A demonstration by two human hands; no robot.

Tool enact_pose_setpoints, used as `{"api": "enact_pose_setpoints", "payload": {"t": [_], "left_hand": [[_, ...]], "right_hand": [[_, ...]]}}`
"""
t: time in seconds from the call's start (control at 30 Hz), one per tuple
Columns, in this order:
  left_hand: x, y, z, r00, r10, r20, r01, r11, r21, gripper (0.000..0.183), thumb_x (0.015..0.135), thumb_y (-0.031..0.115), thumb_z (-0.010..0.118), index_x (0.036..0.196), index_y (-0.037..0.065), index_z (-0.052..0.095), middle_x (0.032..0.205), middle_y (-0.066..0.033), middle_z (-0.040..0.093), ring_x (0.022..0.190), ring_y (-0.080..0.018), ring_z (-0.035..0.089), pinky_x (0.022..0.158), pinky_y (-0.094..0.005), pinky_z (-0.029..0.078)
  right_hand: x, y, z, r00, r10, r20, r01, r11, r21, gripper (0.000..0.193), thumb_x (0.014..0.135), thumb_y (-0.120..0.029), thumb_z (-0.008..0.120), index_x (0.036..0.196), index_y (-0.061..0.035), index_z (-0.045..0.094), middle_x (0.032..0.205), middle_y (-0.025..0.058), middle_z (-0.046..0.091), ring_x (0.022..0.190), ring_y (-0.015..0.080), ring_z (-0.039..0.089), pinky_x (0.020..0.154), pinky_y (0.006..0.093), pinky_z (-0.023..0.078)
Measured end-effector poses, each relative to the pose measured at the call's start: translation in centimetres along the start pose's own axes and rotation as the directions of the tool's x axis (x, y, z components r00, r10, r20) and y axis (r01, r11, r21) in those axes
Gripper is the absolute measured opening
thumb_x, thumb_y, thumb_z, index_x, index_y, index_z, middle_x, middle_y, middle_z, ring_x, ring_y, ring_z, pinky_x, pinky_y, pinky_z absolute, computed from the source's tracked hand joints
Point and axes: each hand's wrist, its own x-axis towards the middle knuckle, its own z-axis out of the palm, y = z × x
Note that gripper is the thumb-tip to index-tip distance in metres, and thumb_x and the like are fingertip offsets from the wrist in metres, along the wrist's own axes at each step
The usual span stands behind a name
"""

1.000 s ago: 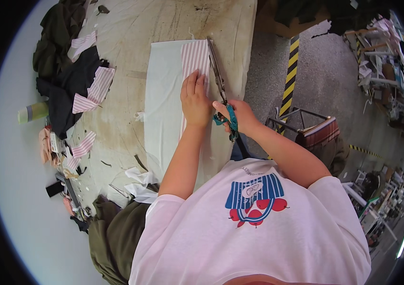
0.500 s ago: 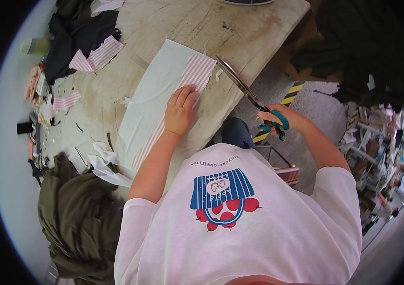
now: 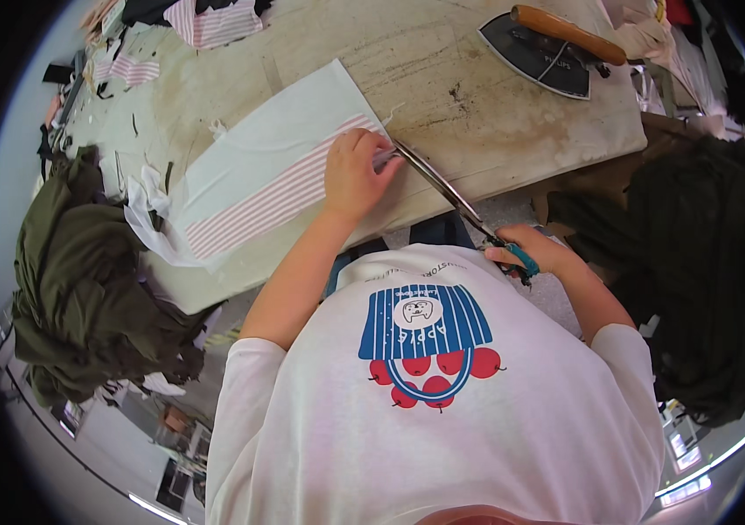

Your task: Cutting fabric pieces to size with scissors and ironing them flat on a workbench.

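Observation:
A pink-and-white striped fabric strip (image 3: 267,201) lies along the near edge of a pale white cloth (image 3: 276,131) on the table. My left hand (image 3: 355,175) is closed on the strip's right end, which is lifted a little between thumb and fingers. My right hand (image 3: 534,249) grips a pair of scissors (image 3: 442,185) by its handles, wrapped in teal material. The long metal blades point left toward the table, their tips right beside the left fingertips and the strip's end. Whether the blades touch the fabric, I cannot tell.
A wooden-handled iron (image 3: 540,54) rests on the stained table (image 3: 477,122) at the far right. Dark green fabric heaps stand on the left (image 3: 83,271) and right (image 3: 705,271). White scraps (image 3: 149,210) and striped pieces (image 3: 215,24) lie on the table's left side and back.
My left hand has moved from lying flat on the strip to pinching its end. The scissors came from beyond the table edge to the strip's end. The view has turned, bringing the iron in.

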Motion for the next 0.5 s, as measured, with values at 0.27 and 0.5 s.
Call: {"api": "enact_pose_setpoints", "payload": {"t": [0.27,0.5], "left_hand": [[0.4,-0.1,2.7,0.973,-0.192,-0.130,0.208,0.970,0.127,0.018,0.066,0.010,0.075,0.080,0.007,0.062,0.085,-0.0079,0.058,0.078,-0.0270,0.056,0.071,-0.0374,0.045],[-1.3,-2.2,2.6,0.960,-0.225,-0.168,0.233,0.972,0.027,0.014,0.067,0.007,0.070,0.077,0.007,0.061,0.087,-0.0081,0.057,0.080,-0.0279,0.055,0.071,-0.0384,0.044]], "right_hand": [[2.5,0.5,-3.9,0.991,-0.009,0.136,0.019,0.997,-0.072,0.055,0.085,-0.049,0.063,0.069,0.0012,0.050,0.063,0.0082,0.054,0.052,0.0139,0.056,0.047,0.0298,0.046],[4.2,-0.1,-2.4,0.991,-0.052,0.124,0.075,0.981,-0.182,0.052,0.086,-0.048,0.062,0.073,0.0013,0.053,0.063,0.0092,0.053,0.051,0.0149,0.054,0.048,0.0301,0.044]]}}
